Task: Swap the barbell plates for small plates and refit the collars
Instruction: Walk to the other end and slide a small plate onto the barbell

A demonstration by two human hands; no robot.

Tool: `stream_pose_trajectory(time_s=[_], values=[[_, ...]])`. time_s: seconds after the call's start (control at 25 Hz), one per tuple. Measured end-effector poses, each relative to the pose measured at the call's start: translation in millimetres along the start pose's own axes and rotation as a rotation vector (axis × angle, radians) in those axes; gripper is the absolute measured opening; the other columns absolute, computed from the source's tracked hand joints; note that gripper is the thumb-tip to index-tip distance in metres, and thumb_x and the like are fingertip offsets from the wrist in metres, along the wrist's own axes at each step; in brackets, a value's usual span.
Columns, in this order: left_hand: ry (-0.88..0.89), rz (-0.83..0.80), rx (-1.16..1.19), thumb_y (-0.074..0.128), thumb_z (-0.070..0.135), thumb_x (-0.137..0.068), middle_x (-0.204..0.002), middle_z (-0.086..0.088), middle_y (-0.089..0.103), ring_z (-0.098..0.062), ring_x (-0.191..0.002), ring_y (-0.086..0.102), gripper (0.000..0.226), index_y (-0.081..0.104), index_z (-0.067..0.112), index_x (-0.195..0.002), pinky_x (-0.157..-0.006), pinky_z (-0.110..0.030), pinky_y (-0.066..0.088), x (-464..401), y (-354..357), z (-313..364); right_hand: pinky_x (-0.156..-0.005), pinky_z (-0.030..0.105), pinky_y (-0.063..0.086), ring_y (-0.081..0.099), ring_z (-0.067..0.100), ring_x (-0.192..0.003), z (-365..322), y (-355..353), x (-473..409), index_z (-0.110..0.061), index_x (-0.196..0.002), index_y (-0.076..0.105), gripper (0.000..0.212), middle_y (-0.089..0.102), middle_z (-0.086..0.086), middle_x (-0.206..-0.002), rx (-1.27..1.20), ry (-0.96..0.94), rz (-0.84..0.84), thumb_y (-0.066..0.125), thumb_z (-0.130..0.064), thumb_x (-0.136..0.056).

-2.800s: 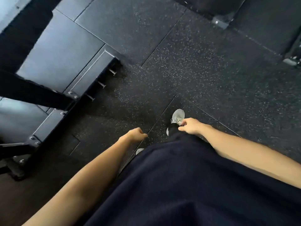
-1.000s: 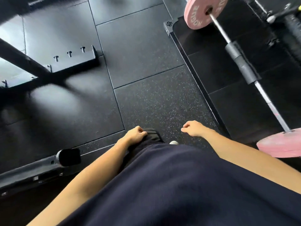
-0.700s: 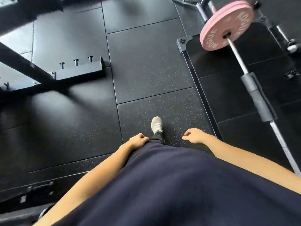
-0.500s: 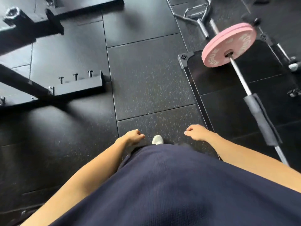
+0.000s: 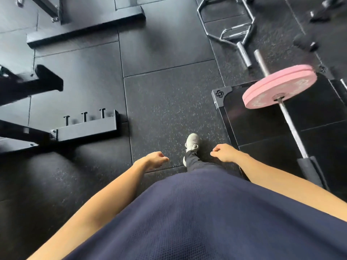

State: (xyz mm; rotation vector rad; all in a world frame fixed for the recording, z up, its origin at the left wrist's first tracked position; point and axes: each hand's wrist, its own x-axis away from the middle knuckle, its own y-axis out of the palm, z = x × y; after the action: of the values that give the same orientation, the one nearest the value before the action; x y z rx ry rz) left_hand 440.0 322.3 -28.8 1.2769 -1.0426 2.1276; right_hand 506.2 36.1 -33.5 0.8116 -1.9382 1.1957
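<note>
While both hands hang loosely curled and hold nothing, left hand [image 5: 153, 160] and right hand [image 5: 224, 153], the pink plates [image 5: 277, 87] at two o'clock sit on the barbell [image 5: 292, 126]; maybe no collar, too blurry.

Speckled black rubber floor tiles [image 5: 169, 102] underfoot, seams running straight between them. Off to the left, a black rack base [image 5: 86, 128] with three short pegs [image 5: 84, 117] standing upright along its top edge. Further back, a flat black steel foot [image 5: 84, 28] lying across the tiles. Top right, a chrome curl bar [image 5: 231, 32] flat on the floor. Down the middle, one grey trainer [image 5: 191, 142] planted on the speckled tile, dark trouser leg [image 5: 193, 160] above it, navy shirt [image 5: 206, 222] filling the foreground
</note>
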Motion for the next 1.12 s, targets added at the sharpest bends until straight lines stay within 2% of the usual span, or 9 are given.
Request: stream_pose_trajectory(time_s=[0.12,0.24,0.32,0.44,0.56,0.68,0.84,1.04,1.12], values=[[-0.033,0.043,0.002,0.049,0.04,-0.097,-0.121,-0.013,0.063,-0.026,-0.091,0.059,0.04,0.058,0.009,-0.121,-0.071,-0.027,0.041,-39.1,-76.5,33.2,-0.093,0.033,0.041,0.055,0.025,-0.114,-43.4,-81.4,-54.1,-0.012,-0.121,0.06,0.035,0.059,0.008,-0.128,0.043,-0.017,-0.013,0.057,-0.034,-0.094],[-0.029,0.16,0.064,0.047,0.042,-0.096,-0.127,-0.006,0.061,-0.025,-0.115,0.057,0.039,0.059,0.013,-0.12,-0.089,-0.03,0.042,-63.0,-140.5,57.3,-0.096,0.035,0.042,0.055,0.027,-0.114,-88.5,-151.4,-97.2,-0.01,-0.118,0.062,0.034,0.061,0.01,-0.126,0.112,-0.04,-0.012,0.056,-0.033,-0.094],[-0.036,0.221,0.142,0.048,0.04,-0.097,-0.131,-0.005,0.059,-0.024,-0.121,0.054,0.037,0.057,0.015,-0.122,-0.095,-0.028,0.039,-83.8,-177.4,68.3,-0.094,0.035,0.042,0.057,0.028,-0.111,-125.0,-189.7,-127.4,-0.009,-0.117,0.062,0.034,0.063,0.01,-0.122,0.127,-0.054,-0.031,0.056,-0.033,-0.095],[-0.059,0.204,0.175,0.047,0.037,-0.097,-0.135,-0.007,0.057,-0.024,-0.124,0.052,0.035,0.056,0.016,-0.124,-0.097,-0.029,0.037,-123.7,-230.5,81.1,-0.091,0.033,0.041,0.056,0.025,-0.113,-172.9,-235.9,-179.1,-0.013,-0.124,0.058,0.037,0.059,0.007,-0.128,0.142,-0.06,-0.058,0.054,-0.035,-0.095],[-0.07,0.135,0.147,0.042,0.037,-0.099,-0.139,-0.006,0.054,-0.024,-0.127,0.05,0.039,0.055,0.015,-0.129,-0.1,-0.029,0.035,-172.2,-291.7,88.8,-0.084,0.031,0.041,0.057,0.023,-0.103,-219.2,-275.5,-233.3,-0.015,-0.121,0.058,0.033,0.06,0.006,-0.121,0.159,-0.05,-0.075,0.053,-0.035,-0.095],[-0.051,0.102,0.143,0.045,0.041,-0.097,-0.138,-0.002,0.055,-0.023,-0.126,0.05,0.039,0.057,0.019,-0.127,-0.103,-0.031,0.037,-224.7,-392.3,95.3,-0.08,0.029,0.041,0.057,0.022,-0.095,-280.9,-328.3,-295.0,-0.015,-0.113,0.061,0.027,0.063,0.005,-0.112,0.165,-0.026,-0.059,0.055,-0.033,-0.094],[-0.014,0.155,0.121,0.051,0.035,-0.095,-0.131,-0.007,0.06,-0.023,-0.118,0.055,0.035,0.061,0.014,-0.121,-0.097,-0.031,0.041,-265.4,-533.4,99.3,-0.089,0.034,0.044,0.059,0.027,-0.103,-376.8,-400.8,-356.4,-0.009,-0.113,0.063,0.03,0.064,0.012,-0.116,0.19,-0.036,-0.021,0.054,-0.029,-0.094],[-0.042,0.226,0.216,0.053,0.039,-0.095,-0.128,-0.007,0.062,-0.023,-0.115,0.057,0.036,0.06,0.015,-0.121,-0.096,-0.033,0.043,-304.2,-654.0,92.0,-0.085,0.027,0.039,0.056,0.023,-0.103,-493.1,-467.4,-421.7,-0.011,-0.114,0.065,0.028,0.063,0.009,-0.123,0.261,-0.102,0.009,0.057,-0.026,-0.092],[-0.074,0.238,0.295,0.053,0.041,-0.095,-0.127,-0.007,0.062,-0.022,-0.113,0.057,0.037,0.059,0.015,-0.12,-0.094,-0.033,0.043,-322.2,-690.4,84.2,-0.088,0.028,0.04,0.056,0.025,-0.112,-542.3,-489.2,-455.0,-0.01,-0.118,0.063,0.031,0.062,0.009,-0.125,0.299,-0.129,-0.007,0.057,-0.025,-0.092]])
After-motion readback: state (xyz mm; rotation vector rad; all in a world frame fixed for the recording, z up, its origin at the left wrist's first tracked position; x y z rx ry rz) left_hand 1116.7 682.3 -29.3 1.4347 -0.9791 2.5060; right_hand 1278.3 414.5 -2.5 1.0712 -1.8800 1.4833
